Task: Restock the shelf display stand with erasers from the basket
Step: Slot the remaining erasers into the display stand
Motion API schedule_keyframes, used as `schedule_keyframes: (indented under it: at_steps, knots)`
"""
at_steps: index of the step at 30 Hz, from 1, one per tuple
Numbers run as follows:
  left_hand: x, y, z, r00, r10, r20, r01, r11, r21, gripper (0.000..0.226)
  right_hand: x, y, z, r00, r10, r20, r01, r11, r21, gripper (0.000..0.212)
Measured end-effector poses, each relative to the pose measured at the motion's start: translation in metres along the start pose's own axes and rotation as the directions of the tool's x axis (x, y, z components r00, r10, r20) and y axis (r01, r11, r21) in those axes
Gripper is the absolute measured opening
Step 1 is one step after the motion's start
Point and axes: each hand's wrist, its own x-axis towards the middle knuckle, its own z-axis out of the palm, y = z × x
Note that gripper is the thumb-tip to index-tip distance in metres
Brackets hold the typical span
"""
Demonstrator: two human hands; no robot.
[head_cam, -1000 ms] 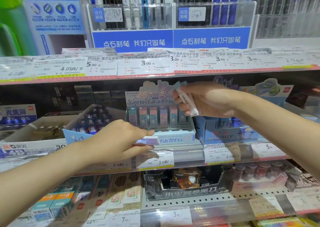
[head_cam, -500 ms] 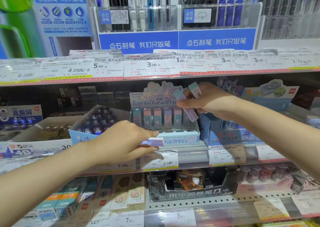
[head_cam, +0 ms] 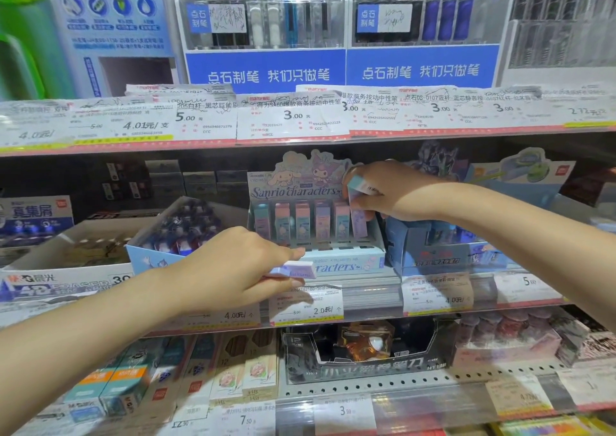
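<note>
slim boxy erasers (head_cam: 358,217) (glossy), cardboard stand (head_cam: 346,264)

Shelf (head_cam: 366,294) under display stand (head_cam: 336,262)

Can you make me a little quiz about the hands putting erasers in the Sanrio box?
1. True or false: the left hand holds a purple eraser lying flat in front of the display stand.
2. What is the right hand doing? A) resting on a price tag B) putting a purple eraser into the right end of the back row C) pulling a pen from the top shelf
3. Fill in: the price tag just under the stand says ___ yuan.

Key: 1 true; 2 B; 3 2.0
</note>
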Motion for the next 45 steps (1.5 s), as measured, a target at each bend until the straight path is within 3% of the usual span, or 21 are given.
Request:
schedule_keyframes:
  at_steps: [6,16,18,21,24,27,30,34,36,38,40,42,45]
  knots:
    - [-0.002,0.000,0.002,1.000,-0.001,-0.022,0.001,1.000,-0.011,0.068,-0.004,0.001,0.005,0.999,0.014,-0.038,-0.013,1.000,0.027,0.008]
    - [-0.003,0.000,0.003,0.999,-0.008,-0.033,0.007,1.000,-0.022,0.065,-0.008,0.010,0.003,0.991,0.042,-0.126,-0.054,0.995,-0.089,0.036]
    - [-0.003,0.001,0.002,0.999,-0.009,-0.036,0.008,1.000,-0.025,0.065,-0.008,0.010,0.001,0.985,0.023,-0.171,-0.043,0.992,-0.116,0.029]
    - [-0.002,0.001,0.002,0.999,-0.006,-0.047,0.005,0.999,-0.032,0.065,-0.009,0.012,0.003,0.974,0.041,-0.223,-0.042,0.999,0.001,0.029]
    - [-0.003,0.001,0.002,0.999,-0.013,-0.045,0.011,0.999,-0.042,0.066,-0.009,0.015,0.009,0.965,0.037,-0.259,-0.026,0.999,0.047,0.014]
    - [-0.003,0.002,0.002,0.999,-0.007,-0.052,0.005,0.999,-0.037,0.065,-0.008,0.018,0.011,0.968,0.007,-0.251,-0.008,1.000,-0.003,0.012]
    - [-0.004,0.003,0.003,0.998,-0.015,-0.063,0.012,0.999,-0.048,0.066,-0.006,0.021,0.005,0.979,-0.071,-0.193,0.052,0.994,-0.100,0.027]
    - [-0.004,0.004,0.001,0.999,-0.009,-0.052,0.007,0.999,-0.043,0.069,-0.008,0.020,-0.005,0.998,-0.007,-0.064,0.007,1.000,-0.004,0.066]
    - [-0.004,0.004,-0.001,1.000,-0.008,-0.026,0.007,0.999,-0.044,0.067,-0.009,0.015,-0.010,0.994,0.109,-0.023,-0.105,0.983,0.151,0.060]
    - [-0.005,0.004,-0.002,1.000,0.001,0.010,0.000,1.000,-0.020,0.056,-0.010,0.009,-0.012,0.988,0.146,0.049,-0.151,0.850,0.505,0.039]
    - [-0.007,0.002,-0.003,0.998,-0.002,0.065,0.001,1.000,0.017,0.048,-0.011,0.008,-0.013,0.992,0.057,0.115,-0.126,0.602,0.789,0.033]
    - [-0.009,0.000,-0.006,0.995,-0.013,0.097,0.012,1.000,0.013,0.040,-0.011,0.007,-0.014,0.984,-0.011,0.180,-0.157,0.437,0.886,0.033]
    - [-0.019,-0.004,-0.011,0.992,-0.041,0.118,0.040,0.999,0.013,0.035,-0.009,0.002,-0.013,0.963,-0.073,0.258,-0.220,0.337,0.916,0.034]
